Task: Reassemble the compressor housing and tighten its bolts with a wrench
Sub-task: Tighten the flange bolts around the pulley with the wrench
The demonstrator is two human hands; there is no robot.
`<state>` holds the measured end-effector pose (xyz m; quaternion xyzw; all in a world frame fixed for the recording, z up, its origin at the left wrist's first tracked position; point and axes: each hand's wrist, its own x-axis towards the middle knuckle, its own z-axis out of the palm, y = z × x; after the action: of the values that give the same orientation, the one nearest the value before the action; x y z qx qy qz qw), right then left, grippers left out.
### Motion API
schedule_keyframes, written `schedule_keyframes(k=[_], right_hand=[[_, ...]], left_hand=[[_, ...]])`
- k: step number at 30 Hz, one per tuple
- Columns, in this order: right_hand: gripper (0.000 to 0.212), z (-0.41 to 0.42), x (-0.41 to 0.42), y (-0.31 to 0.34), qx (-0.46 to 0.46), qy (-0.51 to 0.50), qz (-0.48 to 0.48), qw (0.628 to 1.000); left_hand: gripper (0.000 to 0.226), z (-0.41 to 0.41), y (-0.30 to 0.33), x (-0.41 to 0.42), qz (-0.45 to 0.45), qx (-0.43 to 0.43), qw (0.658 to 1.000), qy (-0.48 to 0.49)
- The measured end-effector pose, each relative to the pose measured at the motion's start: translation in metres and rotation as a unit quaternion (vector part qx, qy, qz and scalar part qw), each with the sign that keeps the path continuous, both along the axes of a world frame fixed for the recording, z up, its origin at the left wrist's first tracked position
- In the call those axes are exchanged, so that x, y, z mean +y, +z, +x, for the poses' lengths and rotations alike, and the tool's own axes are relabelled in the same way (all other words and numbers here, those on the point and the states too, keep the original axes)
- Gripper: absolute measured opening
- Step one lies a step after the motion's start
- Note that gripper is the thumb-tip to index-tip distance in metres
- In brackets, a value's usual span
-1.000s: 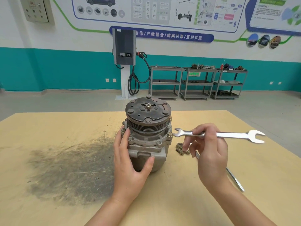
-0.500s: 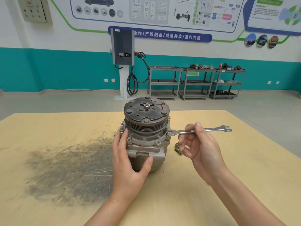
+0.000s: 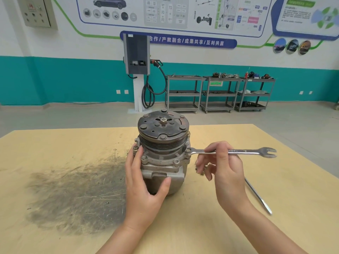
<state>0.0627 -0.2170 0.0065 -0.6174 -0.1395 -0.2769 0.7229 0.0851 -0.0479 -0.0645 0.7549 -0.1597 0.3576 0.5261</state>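
— Wrench (image 3: 233, 152) seating on a flange bolt (image 3: 187, 150) at the right edge of the compressor (image 3: 163, 153), centre of the frame. Pinching the shank between thumb and curled fingers, right hand (image 3: 222, 173), just right of centre; far open end sticking out toward the right edge, touching nothing.

— And bracing the work?

— Cupping the housing from the left, left hand (image 3: 145, 182): fingers lying nearly straight up along the flange, thumb pressing the front face of the grey body. Standing upright on the tan table (image 3: 275, 235), pulley plate facing up, dark smudge spreading across the left of the tabletop.

— Doing this step well, judging from here?

— Pushing the near end fully onto the bolt head before loading it; whether sitting square or only partway, cannot tell at this size. Keeping the shank level with the flange, probably, to avoid rounding the head. Sliding the grip outward along the shank for more leverage, likely helpful. Pressing harder with the bracing palm while pulling, since nothing but that palm is securing the body.

— Hazards?

— Slipping off and knocking knuckles against the pulley grooves. Also lying at lower right, a long flat tool (image 3: 257, 196), and some small dark hardware (image 3: 200, 171) behind the fingers; identifying it, not possible.
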Motion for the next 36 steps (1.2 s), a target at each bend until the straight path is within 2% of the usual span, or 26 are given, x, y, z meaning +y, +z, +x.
schedule_keyframes(k=[4,7,9,12,14,16,17,19,21,23,26,30,36], right_hand=[[0.037,0.009,-0.008,0.001,0.078,0.083,0.095,0.989],[0.037,0.011,-0.01,0.0,0.08,0.096,0.081,0.989],[0.035,0.008,-0.009,-0.001,0.044,0.059,0.036,0.997],[0.022,0.0,-0.002,-0.004,-0.062,-0.047,-0.072,0.994],[0.017,-0.004,0.002,-0.006,-0.146,-0.131,-0.171,0.966],[0.023,-0.006,0.005,-0.011,-0.216,-0.215,-0.277,0.911],[0.026,-0.007,0.006,-0.013,-0.23,-0.232,-0.297,0.897],[0.026,-0.009,0.009,-0.013,-0.219,-0.215,-0.261,0.915],[0.019,-0.01,0.01,-0.008,-0.208,-0.142,-0.151,0.956],[0.019,-0.011,0.009,-0.001,-0.192,-0.104,-0.054,0.974],[0.026,-0.006,0.003,0.005,-0.087,-0.059,0.004,0.995],[0.038,0.005,-0.007,0.0,0.029,0.029,0.057,0.998],[0.035,0.009,-0.01,-0.002,0.032,0.062,0.082,0.994]], left_hand=[[0.084,0.0,0.0,0.0,0.002,-0.005,1.0,0.001],[0.084,0.0,0.0,0.0,0.0,-0.001,1.0,0.001],[0.084,0.0,0.0,0.0,0.003,-0.003,1.0,0.003],[0.085,0.0,-0.001,0.0,0.001,-0.003,1.0,0.005],[0.085,0.0,0.0,0.0,0.001,-0.005,1.0,0.005],[0.085,0.001,0.0,0.0,0.002,-0.006,1.0,0.007],[0.085,0.0,0.0,0.0,0.003,-0.007,1.0,0.007],[0.085,0.0,-0.001,0.001,0.005,-0.007,1.0,0.008],[0.085,0.0,-0.001,0.001,0.002,-0.003,1.0,0.007],[0.085,-0.001,0.0,0.001,0.003,-0.003,1.0,0.006],[0.085,-0.001,0.001,0.0,0.005,-0.003,1.0,0.004],[0.085,-0.001,0.0,0.0,0.004,-0.003,1.0,0.004],[0.085,0.0,0.001,0.0,0.003,-0.004,1.0,0.004]])
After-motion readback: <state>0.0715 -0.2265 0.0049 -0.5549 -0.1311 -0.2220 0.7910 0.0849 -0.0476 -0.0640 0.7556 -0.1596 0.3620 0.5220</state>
